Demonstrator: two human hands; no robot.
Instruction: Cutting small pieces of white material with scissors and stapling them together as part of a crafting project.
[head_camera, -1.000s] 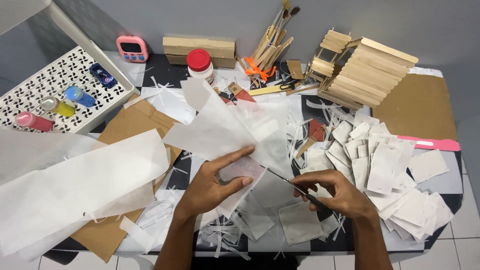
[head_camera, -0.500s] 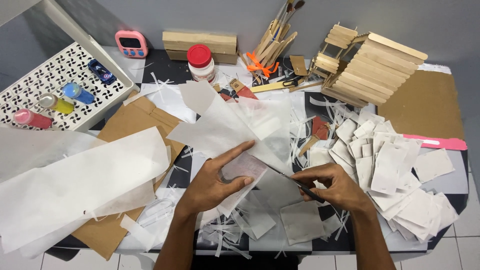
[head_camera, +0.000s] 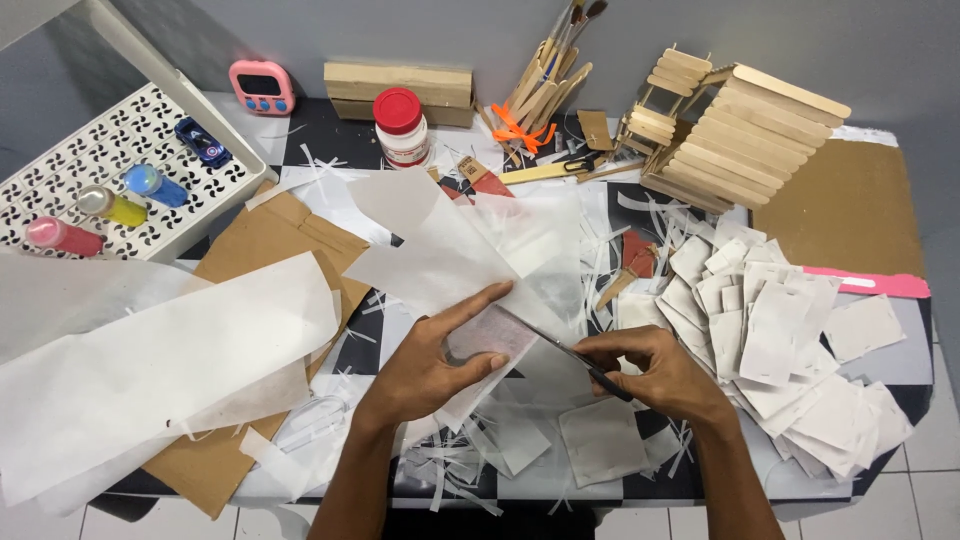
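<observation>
One table (head_camera: 860, 215) with a black-and-white chequered top carries the work. One large white paper sheet (head_camera: 150, 370) lies at the left over brown cardboard (head_camera: 265, 245). One white perforated tray (head_camera: 90, 140) at the far left holds three small paint bottles (head_camera: 110, 205) and one toy car (head_camera: 203, 142). One stick-built model house (head_camera: 740, 130) stands at the far right. A heap of cut paper pieces (head_camera: 770, 330), too many to count, lies at the right. One red-capped jar (head_camera: 400, 125) and one pink timer (head_camera: 262, 87) stand at the back.

The left hand (head_camera: 430, 365) grips a translucent paper sheet (head_camera: 460, 255) at the table's centre, thumb on top. The right hand (head_camera: 660, 375) is closed around one pair of scissors (head_camera: 575, 355), whose blades meet the sheet's edge.
</observation>
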